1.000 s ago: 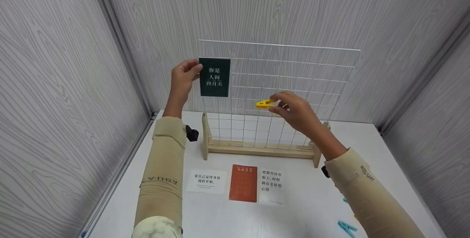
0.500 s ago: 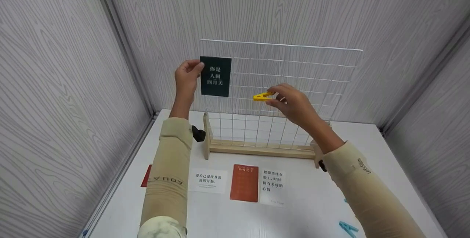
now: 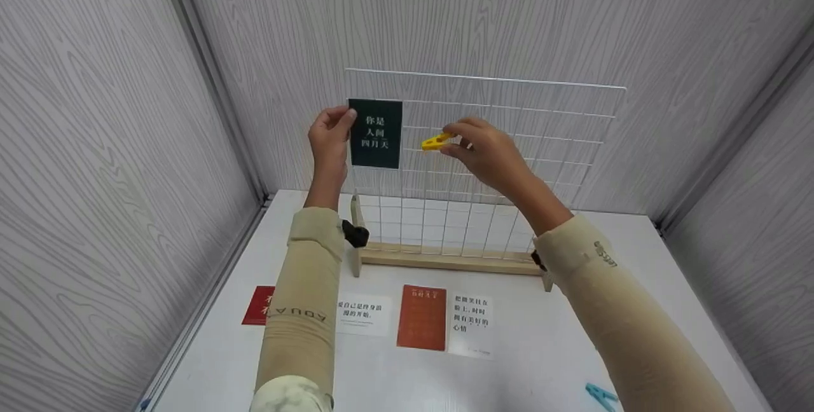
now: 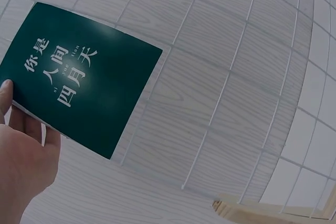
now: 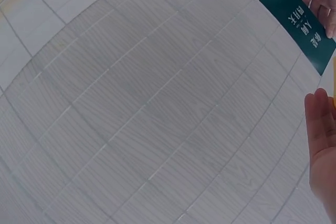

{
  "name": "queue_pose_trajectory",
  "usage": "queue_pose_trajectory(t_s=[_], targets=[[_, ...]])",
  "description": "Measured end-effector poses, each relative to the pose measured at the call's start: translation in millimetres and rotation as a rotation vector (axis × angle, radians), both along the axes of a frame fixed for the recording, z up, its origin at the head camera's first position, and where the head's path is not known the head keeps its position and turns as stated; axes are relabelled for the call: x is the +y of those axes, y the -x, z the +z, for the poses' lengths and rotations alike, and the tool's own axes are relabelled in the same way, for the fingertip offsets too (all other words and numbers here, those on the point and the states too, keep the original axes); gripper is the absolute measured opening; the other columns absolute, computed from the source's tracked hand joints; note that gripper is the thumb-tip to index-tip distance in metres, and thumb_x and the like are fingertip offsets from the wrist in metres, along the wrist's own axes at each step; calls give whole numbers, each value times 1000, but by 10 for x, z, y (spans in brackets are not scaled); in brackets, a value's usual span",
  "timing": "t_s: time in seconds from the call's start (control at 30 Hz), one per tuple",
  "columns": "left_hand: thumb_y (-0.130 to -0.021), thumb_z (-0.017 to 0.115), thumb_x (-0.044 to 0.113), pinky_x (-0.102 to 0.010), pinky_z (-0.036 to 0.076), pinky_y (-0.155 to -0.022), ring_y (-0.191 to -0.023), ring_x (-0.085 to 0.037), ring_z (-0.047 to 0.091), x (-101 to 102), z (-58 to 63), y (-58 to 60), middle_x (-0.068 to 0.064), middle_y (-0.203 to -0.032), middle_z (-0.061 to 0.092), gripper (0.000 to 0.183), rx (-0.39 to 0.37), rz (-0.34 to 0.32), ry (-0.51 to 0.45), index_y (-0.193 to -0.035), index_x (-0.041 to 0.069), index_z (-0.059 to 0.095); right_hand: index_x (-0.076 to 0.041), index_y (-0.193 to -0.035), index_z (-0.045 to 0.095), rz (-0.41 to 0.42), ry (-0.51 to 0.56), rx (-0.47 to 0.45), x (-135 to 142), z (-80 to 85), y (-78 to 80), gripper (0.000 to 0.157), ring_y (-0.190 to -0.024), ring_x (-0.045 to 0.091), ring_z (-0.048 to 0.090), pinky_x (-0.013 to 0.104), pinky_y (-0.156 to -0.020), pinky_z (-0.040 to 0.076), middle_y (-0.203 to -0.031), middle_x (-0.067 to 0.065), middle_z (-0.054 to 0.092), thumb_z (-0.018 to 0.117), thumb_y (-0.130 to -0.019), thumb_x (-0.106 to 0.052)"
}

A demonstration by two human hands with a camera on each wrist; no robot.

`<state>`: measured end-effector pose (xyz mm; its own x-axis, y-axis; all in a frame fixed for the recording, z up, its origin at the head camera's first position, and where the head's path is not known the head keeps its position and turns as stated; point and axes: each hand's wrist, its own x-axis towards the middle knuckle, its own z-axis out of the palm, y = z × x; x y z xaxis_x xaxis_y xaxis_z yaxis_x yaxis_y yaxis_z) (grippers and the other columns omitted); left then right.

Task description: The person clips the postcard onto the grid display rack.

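My left hand (image 3: 329, 138) pinches the left edge of a dark green card (image 3: 376, 134) with white lettering, thumb in front and fingers behind. The card stands upright against the upper left of a white wire grid (image 3: 502, 107). To its right, my right hand (image 3: 486, 148) pinches a yellow clothespin (image 3: 435, 142) by its handle ends, its nose pointing left toward the card with a small gap between. In the left wrist view the green card (image 4: 86, 77) overlaps the grid wires. In the right wrist view only a sliver of the yellow clothespin shows at the right edge.
The grid stands in a wooden base (image 3: 451, 260) on a white table (image 3: 407, 380). In front lie an orange-red card (image 3: 421, 318), two white cards with dark lettering (image 3: 470, 325) and a red card (image 3: 255, 306) partly behind the left sleeve. A teal clothespin (image 3: 600, 395) lies front right.
My right hand has moved up and left with the yellow clothespin, closer to the green card. The left forearm has shifted slightly right, uncovering the red card, while the green card stays nearly in place.
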<state>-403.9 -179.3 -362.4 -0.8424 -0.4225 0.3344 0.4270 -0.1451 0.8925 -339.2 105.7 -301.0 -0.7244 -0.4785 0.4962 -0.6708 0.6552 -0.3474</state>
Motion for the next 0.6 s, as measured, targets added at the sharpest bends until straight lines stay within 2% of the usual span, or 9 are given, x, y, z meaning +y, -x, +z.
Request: queue_pose_trajectory(t_s=[0.27, 0.43, 0.6], targets=[[-91, 77, 23, -26, 45, -78, -89, -13, 57, -32, -37, -16, -1, -100, 66, 21, -2, 5, -42, -105, 10, 70, -9, -132, 64, -31, -49, 40, -452, 311, 141, 35, -101, 20, 65, 27, -90, 56, -123, 7, 63, 66, -98, -19], [-92, 75, 21, -27, 47, -81, -94, -15, 59, -28, -33, -26, -4, -104, 65, 20, -18, 2, -48, -108, 9, 69, -10, -128, 66, -35, -44, 20, -645, 450, 214, 30, -108, 19, 65, 26, -94, 54, -123, 5, 64, 65, -99, -18], [-94, 74, 22, -28, 49, -87, -100, -17, 60, -3, -32, -42, -5, -109, 65, 23, -34, 0, -36, -112, 9, 67, -10, -125, 68, -42, -5, 33, -714, 513, 274, 27, -105, 15, 64, 22, -94, 53, -119, 3, 65, 65, -99, -15]])
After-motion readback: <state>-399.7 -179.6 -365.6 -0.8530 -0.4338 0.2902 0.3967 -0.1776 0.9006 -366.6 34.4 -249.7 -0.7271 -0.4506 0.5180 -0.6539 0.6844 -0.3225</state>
